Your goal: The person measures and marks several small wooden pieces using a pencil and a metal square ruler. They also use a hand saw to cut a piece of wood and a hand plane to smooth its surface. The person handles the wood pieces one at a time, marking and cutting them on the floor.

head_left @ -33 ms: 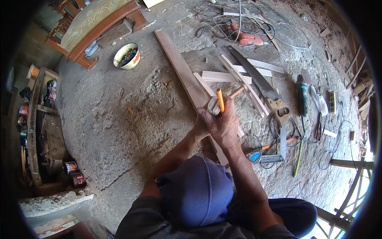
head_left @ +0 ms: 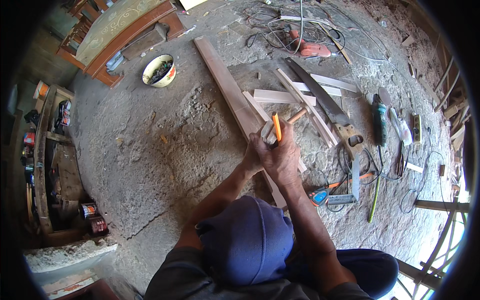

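Note:
My right hand (head_left: 283, 162) grips an orange pencil-like stick (head_left: 276, 125), with a small pale wooden piece (head_left: 266, 132) among the fingers. My left hand (head_left: 254, 159) is closed beside it, largely behind the right one; what it grips is hidden. Both hands are over a long wooden plank (head_left: 222, 75) lying on the floor, with a shorter strip (head_left: 253, 104) along it. Just right of them are a narrow slatted piece (head_left: 316, 120) and a wooden dowel (head_left: 298, 115). A blue cloth cap (head_left: 245, 240) covers the lower middle of the view.
On the concrete floor (head_left: 135, 150) lie a handsaw (head_left: 325, 95), red drill (head_left: 315, 50), grinder (head_left: 380, 125), square (head_left: 342, 199), tape measure (head_left: 318, 197) and tangled cords. An enamel bowl (head_left: 159, 75) stands upper left, near furniture (head_left: 95, 70). A wooden shelf (head_left: 45, 190) holds cans at far left.

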The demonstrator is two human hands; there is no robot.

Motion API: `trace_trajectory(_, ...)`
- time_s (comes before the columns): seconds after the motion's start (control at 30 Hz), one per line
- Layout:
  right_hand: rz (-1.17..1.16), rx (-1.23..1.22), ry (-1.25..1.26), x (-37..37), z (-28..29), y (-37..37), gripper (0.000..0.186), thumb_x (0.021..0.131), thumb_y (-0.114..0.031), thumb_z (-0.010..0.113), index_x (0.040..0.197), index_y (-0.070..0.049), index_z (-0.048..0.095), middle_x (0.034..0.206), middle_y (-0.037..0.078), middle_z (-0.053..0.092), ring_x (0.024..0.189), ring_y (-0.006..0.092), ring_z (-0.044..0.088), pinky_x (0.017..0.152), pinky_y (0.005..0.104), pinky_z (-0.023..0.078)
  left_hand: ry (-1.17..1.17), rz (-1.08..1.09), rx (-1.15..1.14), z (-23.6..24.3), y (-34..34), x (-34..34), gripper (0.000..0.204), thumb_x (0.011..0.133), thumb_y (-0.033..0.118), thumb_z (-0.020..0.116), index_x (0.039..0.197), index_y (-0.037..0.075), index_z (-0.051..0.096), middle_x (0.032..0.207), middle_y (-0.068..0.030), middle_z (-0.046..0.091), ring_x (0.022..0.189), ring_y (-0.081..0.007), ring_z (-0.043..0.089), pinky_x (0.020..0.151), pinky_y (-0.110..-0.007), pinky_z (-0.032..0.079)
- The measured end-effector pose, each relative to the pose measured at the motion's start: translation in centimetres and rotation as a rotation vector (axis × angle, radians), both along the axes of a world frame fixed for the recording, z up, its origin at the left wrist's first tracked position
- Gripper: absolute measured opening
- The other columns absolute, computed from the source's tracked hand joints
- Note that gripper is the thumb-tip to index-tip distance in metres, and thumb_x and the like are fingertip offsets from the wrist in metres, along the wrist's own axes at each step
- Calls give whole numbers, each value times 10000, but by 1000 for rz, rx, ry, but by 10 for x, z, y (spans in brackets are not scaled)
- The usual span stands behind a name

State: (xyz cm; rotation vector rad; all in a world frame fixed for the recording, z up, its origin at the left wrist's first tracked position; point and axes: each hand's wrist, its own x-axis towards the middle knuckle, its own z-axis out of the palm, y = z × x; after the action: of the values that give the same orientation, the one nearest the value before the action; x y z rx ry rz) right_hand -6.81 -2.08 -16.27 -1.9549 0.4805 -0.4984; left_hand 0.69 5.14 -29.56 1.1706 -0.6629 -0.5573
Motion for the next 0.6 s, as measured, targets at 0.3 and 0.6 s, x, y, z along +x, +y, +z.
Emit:
trace_trajectory(0.3,-82,-110,-70,10,12,-18,436,795,-234,794,1143,-45,611,955,174,714,865,329,741,773,392,587,421,97,-272,27,-14,-6,424,885,178,771,1224,35,558,1141,-73,622,1051,-174,625,945,-356,518)
trace_trajectory(0.6,240,432,-281,-13,40,-74,404,755,-108,717,1130,-36,587,943,87,768,894,166,720,824,344,583,98,-356,252,130,44,9,594,1035,436,567,1391,-34,494,1170,-101,629,1148,-229,602,1004,-356,467)
